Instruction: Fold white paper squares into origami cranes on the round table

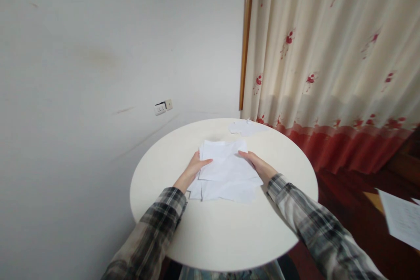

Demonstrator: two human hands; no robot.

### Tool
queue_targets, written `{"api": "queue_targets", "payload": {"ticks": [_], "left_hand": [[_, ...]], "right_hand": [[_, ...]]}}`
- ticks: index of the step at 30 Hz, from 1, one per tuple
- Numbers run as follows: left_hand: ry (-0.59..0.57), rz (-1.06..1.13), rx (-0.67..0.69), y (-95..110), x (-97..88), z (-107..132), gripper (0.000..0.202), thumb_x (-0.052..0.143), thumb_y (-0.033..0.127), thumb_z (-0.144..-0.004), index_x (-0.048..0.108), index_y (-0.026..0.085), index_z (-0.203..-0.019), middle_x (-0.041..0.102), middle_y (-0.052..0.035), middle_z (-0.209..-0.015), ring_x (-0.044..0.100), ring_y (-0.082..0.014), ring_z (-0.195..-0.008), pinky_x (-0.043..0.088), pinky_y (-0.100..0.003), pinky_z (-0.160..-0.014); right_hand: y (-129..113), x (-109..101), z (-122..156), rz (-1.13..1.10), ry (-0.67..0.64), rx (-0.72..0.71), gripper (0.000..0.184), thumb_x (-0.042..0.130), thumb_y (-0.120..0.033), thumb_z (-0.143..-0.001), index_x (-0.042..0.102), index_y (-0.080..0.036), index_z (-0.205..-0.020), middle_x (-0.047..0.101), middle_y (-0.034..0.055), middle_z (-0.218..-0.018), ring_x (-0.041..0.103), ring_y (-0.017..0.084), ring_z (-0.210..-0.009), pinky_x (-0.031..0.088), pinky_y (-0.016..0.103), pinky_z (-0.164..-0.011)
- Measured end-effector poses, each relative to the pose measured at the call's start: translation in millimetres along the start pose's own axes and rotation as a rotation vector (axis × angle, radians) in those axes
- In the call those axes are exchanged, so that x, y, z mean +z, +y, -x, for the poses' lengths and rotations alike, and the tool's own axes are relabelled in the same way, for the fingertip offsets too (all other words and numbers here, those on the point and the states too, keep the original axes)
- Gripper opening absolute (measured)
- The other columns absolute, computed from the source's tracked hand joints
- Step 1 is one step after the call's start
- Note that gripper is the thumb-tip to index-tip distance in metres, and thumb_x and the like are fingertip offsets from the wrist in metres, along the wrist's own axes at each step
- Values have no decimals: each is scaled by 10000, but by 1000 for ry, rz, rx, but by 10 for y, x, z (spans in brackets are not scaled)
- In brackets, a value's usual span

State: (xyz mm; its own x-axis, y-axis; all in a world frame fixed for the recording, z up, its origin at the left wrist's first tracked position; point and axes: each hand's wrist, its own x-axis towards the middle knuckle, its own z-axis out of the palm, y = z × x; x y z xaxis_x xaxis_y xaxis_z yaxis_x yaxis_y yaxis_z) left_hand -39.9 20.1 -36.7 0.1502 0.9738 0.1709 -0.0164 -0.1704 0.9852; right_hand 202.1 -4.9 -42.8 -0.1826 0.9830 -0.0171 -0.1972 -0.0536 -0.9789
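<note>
Nearest my camera are the two plaid sleeves, left (pixel 149 232) and right (pixel 315 223), reaching in over the round white table (pixel 229 232) and covering parts of its rim. Ahead of them I have the upper white paper (pixel 225 162) held by its two sides, above the middle of the table. The left hand (pixel 193 168) pinches the left edge, thumb lying on top; the right hand (pixel 260 165) grips the right edge the same way. The fingers look closed to a narrow gap with paper between, though the paper hides most of them from me. Just under and nearer to me, the lower sheets (pixel 226 190) overlap unevenly, some with dark lines along their edges. Well apart, near the far rim, lie a few torn-looking papers (pixel 244 127). Beyond I see a wall socket (pixel 160 109), a flowered curtain (pixel 311 52) and, off to the right, a printed sheet (pixel 400 216).
</note>
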Motion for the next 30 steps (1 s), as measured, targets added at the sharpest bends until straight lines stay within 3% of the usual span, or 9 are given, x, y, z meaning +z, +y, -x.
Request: {"api": "queue_targets", "payload": {"ticks": [2,5,10,14,17,20,24,26,30], "left_hand": [[30,-1,46,8,-7,-55,587,769,258,-538,526,133,-1058,624,-127,-1103,603,-248,-962,471,-375,-853],[166,-87,183,141,-10,-117,526,758,244,-537,554,148,-1013,629,-105,-1084,592,-241,-965,452,-368,-869],[387,-159,376,499,37,-162,345,698,308,-606,577,145,-886,655,-63,-922,586,-226,-894,446,-347,-839],[493,-181,452,576,77,-195,389,685,346,-629,540,158,-937,626,-61,-936,576,-212,-903,443,-322,-828],[461,-191,419,481,75,-217,524,706,354,-613,478,164,-1045,592,-87,-1038,558,-225,-973,429,-333,-859],[384,-188,328,404,72,-228,473,664,353,-667,460,161,-1048,581,-110,-1061,558,-231,-985,428,-349,-870],[375,-124,468,457,98,-219,335,577,326,-745,463,180,-1024,572,-87,-1090,532,-205,-1048,397,-332,-926],[389,-126,508,483,112,-199,329,569,337,-752,464,184,-1024,569,-82,-1093,525,-205,-1059,389,-333,-936],[344,-251,388,374,103,-148,449,644,363,-686,455,189,-1055,561,-102,-1103,521,-241,-1058,388,-366,-930]], "right_hand": [[-44,38,3,43,-32,-74,474,730,-310,-573,601,-159,-1003,676,87,-1001,632,249,-911,496,365,-811],[-192,61,-70,138,153,-256,534,770,-214,-460,605,-147,-964,681,77,-978,628,227,-874,483,339,-802],[-539,154,-166,137,350,-499,448,745,-281,-496,609,-141,-899,684,73,-921,613,202,-793,478,327,-733],[-641,272,-183,179,487,-632,422,720,-343,-536,608,-137,-887,676,74,-914,605,206,-809,470,329,-752],[-593,300,-188,199,435,-609,524,712,-376,-559,573,-148,-1010,655,80,-1017,599,204,-892,457,332,-817],[-528,270,-215,217,387,-536,544,718,-385,-546,573,-147,-1013,658,85,-1016,605,207,-896,454,340,-836],[-521,231,-254,237,488,-509,486,729,-387,-514,611,-135,-912,682,91,-930,614,232,-834,477,354,-770],[-523,231,-246,225,479,-528,496,732,-394,-516,610,-133,-920,680,98,-942,615,236,-839,482,355,-757],[-426,221,-207,226,348,-533,605,751,-360,-508,566,-163,-1049,631,94,-1096,591,215,-960,455,353,-864]]}}
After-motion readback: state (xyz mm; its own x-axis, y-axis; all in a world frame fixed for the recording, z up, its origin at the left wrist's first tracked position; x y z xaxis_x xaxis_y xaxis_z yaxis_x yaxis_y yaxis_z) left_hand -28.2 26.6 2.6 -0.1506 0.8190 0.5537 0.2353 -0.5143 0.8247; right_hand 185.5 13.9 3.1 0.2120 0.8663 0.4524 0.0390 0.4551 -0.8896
